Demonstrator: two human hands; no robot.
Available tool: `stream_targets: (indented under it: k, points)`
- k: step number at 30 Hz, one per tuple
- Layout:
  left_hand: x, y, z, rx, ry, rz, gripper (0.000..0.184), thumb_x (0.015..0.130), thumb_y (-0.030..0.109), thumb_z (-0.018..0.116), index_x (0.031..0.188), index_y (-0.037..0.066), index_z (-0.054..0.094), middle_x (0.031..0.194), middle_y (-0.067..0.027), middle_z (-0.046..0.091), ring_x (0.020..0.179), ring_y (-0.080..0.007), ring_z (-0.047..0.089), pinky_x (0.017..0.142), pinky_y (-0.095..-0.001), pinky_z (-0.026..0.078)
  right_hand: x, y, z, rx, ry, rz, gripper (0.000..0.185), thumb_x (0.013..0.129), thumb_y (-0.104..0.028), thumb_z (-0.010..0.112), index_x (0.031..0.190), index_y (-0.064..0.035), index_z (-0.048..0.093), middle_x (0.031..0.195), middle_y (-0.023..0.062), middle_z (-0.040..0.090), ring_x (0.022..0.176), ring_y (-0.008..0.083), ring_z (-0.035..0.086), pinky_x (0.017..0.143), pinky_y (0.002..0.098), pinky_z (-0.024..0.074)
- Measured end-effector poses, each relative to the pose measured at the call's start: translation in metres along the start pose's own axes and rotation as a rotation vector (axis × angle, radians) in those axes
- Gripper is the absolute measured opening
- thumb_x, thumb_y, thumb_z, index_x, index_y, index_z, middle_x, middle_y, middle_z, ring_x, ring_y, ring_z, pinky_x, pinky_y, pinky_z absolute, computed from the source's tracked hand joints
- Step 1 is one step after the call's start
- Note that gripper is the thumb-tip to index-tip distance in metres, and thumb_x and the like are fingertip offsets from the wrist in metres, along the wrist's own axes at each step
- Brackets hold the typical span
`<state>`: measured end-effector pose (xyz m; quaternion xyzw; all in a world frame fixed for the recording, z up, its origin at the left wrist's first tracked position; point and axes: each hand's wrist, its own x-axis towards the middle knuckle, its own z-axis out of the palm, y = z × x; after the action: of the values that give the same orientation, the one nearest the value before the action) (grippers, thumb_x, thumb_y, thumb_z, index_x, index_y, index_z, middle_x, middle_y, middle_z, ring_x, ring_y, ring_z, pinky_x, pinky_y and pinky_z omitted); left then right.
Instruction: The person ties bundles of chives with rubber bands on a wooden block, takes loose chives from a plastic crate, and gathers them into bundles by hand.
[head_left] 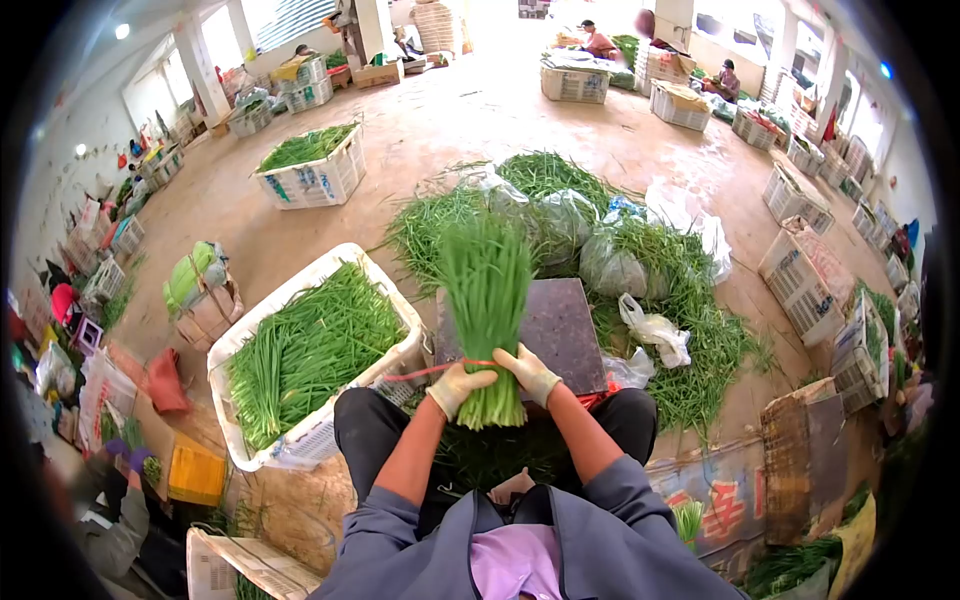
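- The pale floor [430,130] is spreading out ahead of me, with people sitting beside crates at the far end.
- A wide heap of loose greens [700,370] is sprawling across it in front of me and to my right, with cloudy plastic bags [610,268] bulging among the blades.
- On my left a big white crate [312,437] is sitting close by my knee, and cut greens [315,340] are filling it.
- More crates [800,290] are lining the right side, and a second crate of greens [318,183] is standing farther off, ahead and to the left.
- At lower left a person in purple gloves [115,530] is working near a yellow box [197,470], well apart from my own hands.
- Just in front of me a dark flat slab [565,325] is lying between the white crate and the heap.
- I am holding the bunch of long green stalks [487,290] over the slab's near left part, leaf tips pointing away; it is hiding some of the slab and heap.
- A crumpled white bag [658,333] is lying on the greens, right of the slab.
- My gloved left hand [462,387] and right hand [530,374] are closing around the pale lower stalks from either side, thumbs across them.
- A thin red band [478,362] is crossing the bunch there, one end trailing left.
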<state>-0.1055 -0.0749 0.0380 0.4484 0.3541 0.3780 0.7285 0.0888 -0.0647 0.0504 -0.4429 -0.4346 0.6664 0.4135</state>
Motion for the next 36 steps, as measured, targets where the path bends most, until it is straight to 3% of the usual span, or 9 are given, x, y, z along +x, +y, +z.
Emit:
stream_targets:
  k: [2, 7, 13, 18, 20, 25, 28, 33, 36]
  points:
    - [-0.005, -0.015, 0.010, 0.000, 0.056, 0.102, 0.072, 0.088, 0.023, 0.073, 0.146, 0.003, 0.035, 0.129, -0.0082, 0.058, 0.111, -0.0187, 0.059, 0.095, -0.0363, 0.050, 0.001, -0.006, 0.010, 0.090, -0.024, -0.130, 0.053, 0.089, -0.022, 0.071, 0.131, 0.0030, 0.051, 0.119, 0.0111, 0.063, 0.104, 0.0177, 0.061, 0.087, 0.0352, 0.0515]
    - [0.014, -0.031, -0.008, 0.044, 0.194, 0.193, 0.067, 0.092, 0.026, 0.069, 0.146, 0.003, 0.037, 0.130, -0.0092, 0.058, 0.112, -0.0198, 0.060, 0.095, -0.0373, 0.050, -0.007, 0.010, 0.018, -0.044, -0.003, -0.182, 0.049, 0.085, -0.013, 0.075, 0.125, 0.0029, 0.054, 0.112, 0.0090, 0.067, 0.096, 0.0166, 0.065, 0.085, 0.0319, 0.0540]
    - [0.008, -0.011, -0.019, -0.562, 0.316, 0.178, 0.046, 0.095, 0.021, 0.062, 0.135, 0.001, 0.053, 0.126, -0.0130, 0.063, 0.106, -0.0269, 0.066, 0.091, -0.0418, 0.055, -0.006, 0.039, 0.034, -0.408, -0.055, -0.251, 0.074, 0.075, -0.024, 0.085, 0.132, 0.0032, 0.047, 0.115, 0.0132, 0.066, 0.105, 0.0201, 0.064, 0.093, 0.0342, 0.0508]
    - [0.008, -0.009, -0.020, -0.665, 0.474, 0.275, 0.039, 0.095, 0.017, 0.057, 0.130, -0.001, 0.056, 0.118, -0.0151, 0.066, 0.098, -0.0295, 0.069, 0.085, -0.0431, 0.058, -0.011, 0.018, 0.036, -0.669, -0.045, -0.189, 0.089, 0.076, -0.024, 0.085, 0.143, 0.0022, 0.035, 0.122, 0.0126, 0.063, 0.110, 0.0191, 0.061, 0.095, 0.0334, 0.0495]
    - [0.011, -0.011, -0.028, -0.735, 0.448, 0.230, 0.040, 0.098, 0.024, 0.053, 0.130, 0.000, 0.056, 0.117, -0.0158, 0.067, 0.096, -0.0304, 0.070, 0.084, -0.0440, 0.059, -0.016, 0.004, 0.038, -0.725, -0.070, -0.007, 0.100, 0.075, -0.033, 0.085, 0.148, 0.0035, 0.028, 0.132, 0.0199, 0.059, 0.121, 0.0221, 0.058, 0.102, 0.0346, 0.0453]
    - [0.008, -0.010, -0.039, -0.970, 0.387, 0.197, 0.045, 0.100, 0.035, 0.046, 0.129, 0.003, 0.058, 0.119, -0.0154, 0.067, 0.100, -0.0324, 0.068, 0.089, -0.0482, 0.056, -0.030, -0.010, 0.038, -0.857, -0.221, -0.030, 0.100, 0.074, -0.040, 0.083, 0.147, 0.0041, 0.030, 0.132, 0.0234, 0.058, 0.124, 0.0280, 0.057, 0.104, 0.0360, 0.0433]
    - [0.009, -0.014, -0.044, -0.969, 0.394, 0.130, 0.046, 0.100, 0.037, 0.045, 0.131, 0.004, 0.058, 0.122, -0.0144, 0.066, 0.104, -0.0324, 0.067, 0.091, -0.0482, 0.055, -0.035, -0.002, 0.042, -0.690, -0.272, -0.083, 0.073, 0.077, -0.032, 0.081, 0.133, 0.0030, 0.049, 0.122, 0.0180, 0.065, 0.116, 0.0233, 0.061, 0.101, 0.0344, 0.0452]
    - [0.000, 0.006, -0.038, -1.006, 0.186, 0.108, 0.057, 0.101, 0.050, 0.046, 0.137, 0.007, 0.053, 0.132, -0.0124, 0.061, 0.115, -0.0308, 0.061, 0.101, -0.0494, 0.048, -0.040, -0.011, 0.040, -0.510, -0.225, -0.005, 0.054, 0.081, -0.013, 0.078, 0.128, 0.0000, 0.056, 0.111, 0.0061, 0.069, 0.095, 0.0108, 0.063, 0.087, 0.0299, 0.0522]
    - [-0.016, 0.005, -0.012, -0.685, 0.110, 0.235, 0.070, 0.097, 0.059, 0.048, 0.144, 0.008, 0.044, 0.140, -0.0102, 0.054, 0.125, -0.0279, 0.054, 0.107, -0.0455, 0.042, -0.035, -0.025, 0.039, -0.254, -0.179, -0.001, 0.048, 0.083, -0.011, 0.075, 0.126, 0.0009, 0.058, 0.108, 0.0060, 0.069, 0.091, 0.0117, 0.064, 0.083, 0.0301, 0.0536]
